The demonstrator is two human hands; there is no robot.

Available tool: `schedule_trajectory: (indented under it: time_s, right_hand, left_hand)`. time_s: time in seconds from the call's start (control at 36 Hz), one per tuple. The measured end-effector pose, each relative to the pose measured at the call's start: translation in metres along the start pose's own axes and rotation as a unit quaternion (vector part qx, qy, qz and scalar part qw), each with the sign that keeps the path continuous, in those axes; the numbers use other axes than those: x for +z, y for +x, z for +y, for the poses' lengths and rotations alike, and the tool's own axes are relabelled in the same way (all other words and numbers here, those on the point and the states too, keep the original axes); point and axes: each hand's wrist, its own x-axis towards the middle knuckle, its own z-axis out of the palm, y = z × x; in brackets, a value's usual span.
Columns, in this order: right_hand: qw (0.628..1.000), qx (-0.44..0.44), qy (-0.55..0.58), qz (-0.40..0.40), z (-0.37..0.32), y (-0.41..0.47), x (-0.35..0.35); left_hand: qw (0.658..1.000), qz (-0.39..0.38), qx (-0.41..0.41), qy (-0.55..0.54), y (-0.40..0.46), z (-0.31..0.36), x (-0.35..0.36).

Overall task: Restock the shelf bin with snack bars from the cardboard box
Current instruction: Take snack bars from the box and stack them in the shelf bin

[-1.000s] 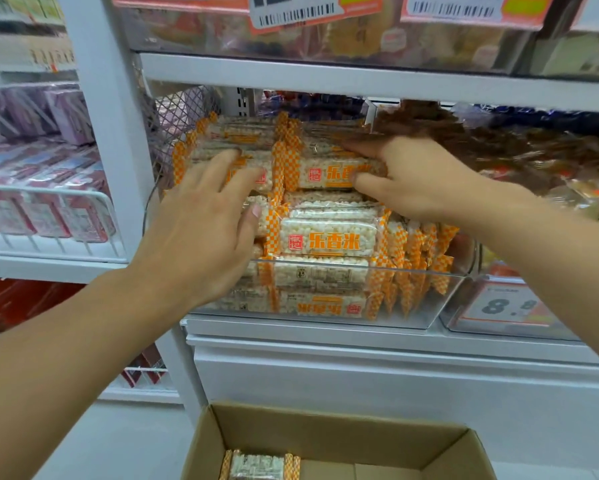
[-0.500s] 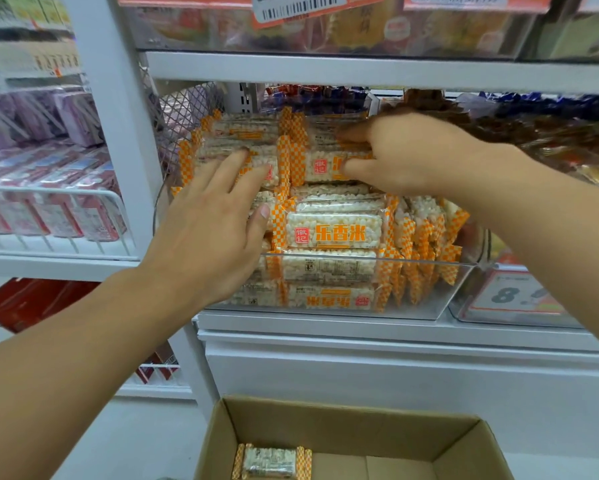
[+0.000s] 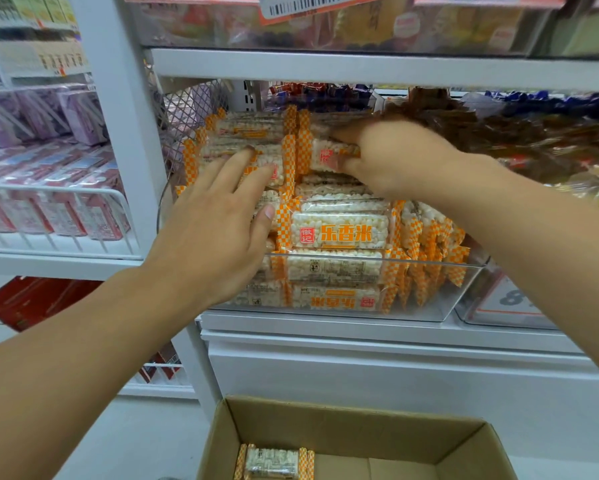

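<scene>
Nearest you, the cardboard box (image 3: 356, 441) sits open at the bottom edge, snack bars (image 3: 273, 462) lying in its left corner. Both your forearms reach up and forward over it to the clear shelf bin (image 3: 429, 299), which is stacked high with orange-checked bars. Your left hand (image 3: 215, 233) lies flat, fingers straight and slightly spread, pressing the left stack; the thumb rests beside the labelled front bar (image 3: 339, 233). Further back, your right hand (image 3: 388, 157) curls over the top of the right stack, thumb and fingers pinching the top bar (image 3: 325, 155). Brown-wrapped sweets (image 3: 533, 136) fill the neighbouring bin.
</scene>
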Motion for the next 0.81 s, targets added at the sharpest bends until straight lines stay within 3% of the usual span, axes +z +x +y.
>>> schedule_trajectory:
  time_s: [0.08, 0.22, 0.39, 0.81]
  right_hand:
    - [0.997, -0.016, 0.006, -0.070, -0.001, 0.003, 0.004]
    - [0.994, -0.002, 0.009, -0.108, 0.004, 0.002, 0.001]
    - [0.999, -0.024, 0.021, -0.043, 0.009, -0.004, -0.003]
    - [0.998, -0.049, -0.040, 0.005, 0.008, -0.027, -0.015]
  left_hand:
    - [1.000, -0.004, 0.002, -0.001, 0.000, -0.001, 0.000]
    - [1.000, 0.002, 0.006, -0.005, 0.000, -0.002, 0.001]
    - [1.000, 0.026, 0.007, -0.011, 0.002, -0.004, -0.002]
    - [0.998, 0.046, 0.036, -0.022, 0.002, -0.004, -0.004]
